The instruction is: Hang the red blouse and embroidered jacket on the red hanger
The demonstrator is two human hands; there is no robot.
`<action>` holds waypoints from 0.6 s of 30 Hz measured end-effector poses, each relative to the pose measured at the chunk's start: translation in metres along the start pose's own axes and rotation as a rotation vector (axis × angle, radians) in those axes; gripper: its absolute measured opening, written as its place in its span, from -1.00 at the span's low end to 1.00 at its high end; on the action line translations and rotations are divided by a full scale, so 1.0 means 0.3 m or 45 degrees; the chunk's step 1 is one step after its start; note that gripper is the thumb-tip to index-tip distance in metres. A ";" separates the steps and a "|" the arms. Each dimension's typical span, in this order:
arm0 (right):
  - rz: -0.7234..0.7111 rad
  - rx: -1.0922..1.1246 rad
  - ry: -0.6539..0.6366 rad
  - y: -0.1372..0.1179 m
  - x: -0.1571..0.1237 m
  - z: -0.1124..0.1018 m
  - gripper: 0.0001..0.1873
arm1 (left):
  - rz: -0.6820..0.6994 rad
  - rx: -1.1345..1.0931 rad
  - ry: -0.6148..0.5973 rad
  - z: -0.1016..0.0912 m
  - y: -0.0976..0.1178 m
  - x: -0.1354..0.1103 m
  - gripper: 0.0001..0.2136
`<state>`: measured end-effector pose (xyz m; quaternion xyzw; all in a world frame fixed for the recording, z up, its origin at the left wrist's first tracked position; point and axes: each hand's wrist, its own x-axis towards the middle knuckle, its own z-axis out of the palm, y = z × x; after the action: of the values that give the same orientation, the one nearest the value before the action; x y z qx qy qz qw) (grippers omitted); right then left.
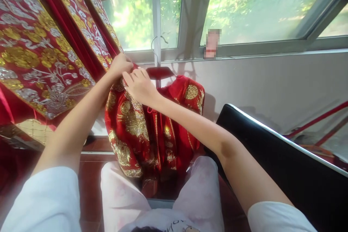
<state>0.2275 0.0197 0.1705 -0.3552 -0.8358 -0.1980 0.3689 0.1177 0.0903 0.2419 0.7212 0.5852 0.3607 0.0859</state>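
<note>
A red jacket (136,127) with gold and silver embroidery hangs on a hanger (160,73), whose metal hook stands up in front of the window frame. At the jacket's left shoulder, my left hand (122,66) is closed on the cloth near the end of the hanger. Just beside it my right hand (141,86) reaches across the jacket, fingers bent onto the same shoulder. Both hands hide the cloth under them, and their fingertips are partly out of sight. Below the hands, the jacket's front hangs down between my knees.
On the left hangs a large red garment (51,40) with gold and silver flowers. A wide window (261,11) spans the back above a pale wall (258,76). To the right stands a black panel (266,159) with a light edge, and red bars (320,119) lie beyond it.
</note>
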 end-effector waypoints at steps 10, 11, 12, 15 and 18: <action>0.862 0.148 0.296 0.232 -0.076 -0.167 -0.69 | 0.363 -0.009 -0.031 0.112 0.045 -0.046 -0.82; 0.898 0.228 0.167 0.249 -0.075 -0.179 -0.69 | 0.344 -0.041 -0.003 0.124 0.041 -0.038 -0.82; 0.914 0.340 0.020 0.265 -0.072 -0.193 -0.67 | 0.329 -0.079 0.018 0.133 0.038 -0.027 -0.82; 0.924 0.817 -0.309 0.316 -0.060 -0.232 -0.59 | 0.275 -0.221 -0.091 0.136 0.037 0.016 -0.85; 0.916 1.148 -0.420 0.368 -0.046 -0.240 -0.75 | 0.214 -0.362 -0.508 0.128 0.040 0.070 -0.89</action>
<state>0.3501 0.0448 0.2144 -0.4504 -0.7107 0.3712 0.3927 0.1521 0.1171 0.2295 0.8048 0.4383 0.2957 0.2699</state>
